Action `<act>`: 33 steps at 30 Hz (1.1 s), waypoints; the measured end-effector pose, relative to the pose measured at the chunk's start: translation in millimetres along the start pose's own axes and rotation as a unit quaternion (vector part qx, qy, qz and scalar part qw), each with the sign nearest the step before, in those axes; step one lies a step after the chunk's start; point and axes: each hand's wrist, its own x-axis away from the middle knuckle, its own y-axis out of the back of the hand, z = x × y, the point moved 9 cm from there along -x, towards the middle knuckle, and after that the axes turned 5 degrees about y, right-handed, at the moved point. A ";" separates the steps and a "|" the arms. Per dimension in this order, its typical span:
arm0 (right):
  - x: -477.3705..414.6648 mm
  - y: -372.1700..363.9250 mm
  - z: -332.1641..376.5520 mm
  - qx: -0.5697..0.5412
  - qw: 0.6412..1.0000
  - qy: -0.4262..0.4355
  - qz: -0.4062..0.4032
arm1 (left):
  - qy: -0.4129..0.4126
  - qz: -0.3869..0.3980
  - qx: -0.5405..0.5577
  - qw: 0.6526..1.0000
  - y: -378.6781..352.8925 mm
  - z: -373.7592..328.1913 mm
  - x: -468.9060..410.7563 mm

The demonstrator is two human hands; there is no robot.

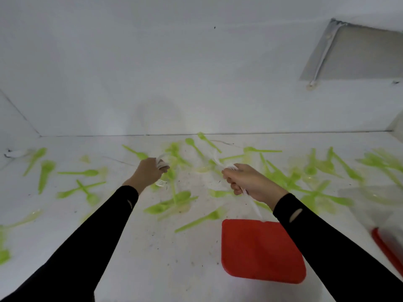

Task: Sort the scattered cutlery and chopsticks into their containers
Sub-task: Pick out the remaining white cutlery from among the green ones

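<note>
On my feed the left hand [150, 174] is curled round a few white forks [161, 183], tines pointing down. The right hand [250, 182] grips a bundle of white cutlery [254, 203] trailing toward 5 o'clock, above the red lid [261, 251]. Green cutlery [87, 172] lies scattered over the tabletop [152, 247] from 9 to 3 o'clock.

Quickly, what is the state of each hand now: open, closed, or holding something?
Left hand: closed, fingers curled round white forks.
Right hand: closed, gripping a bundle of white cutlery.
</note>
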 end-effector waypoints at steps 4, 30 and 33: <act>-23.1 -20.9 -3.0 0.017 0.998 -0.015 0.055 | -0.016 0.046 -0.173 0.984 -27.9 43.9 -14.4; -45.9 148.5 29.1 -0.078 0.988 0.059 -0.120 | -0.158 -0.020 0.196 0.968 0.2 -189.5 -45.0; -31.0 184.1 27.7 -0.049 0.991 0.067 -0.101 | -0.165 0.097 0.335 0.923 -39.5 -266.2 -22.9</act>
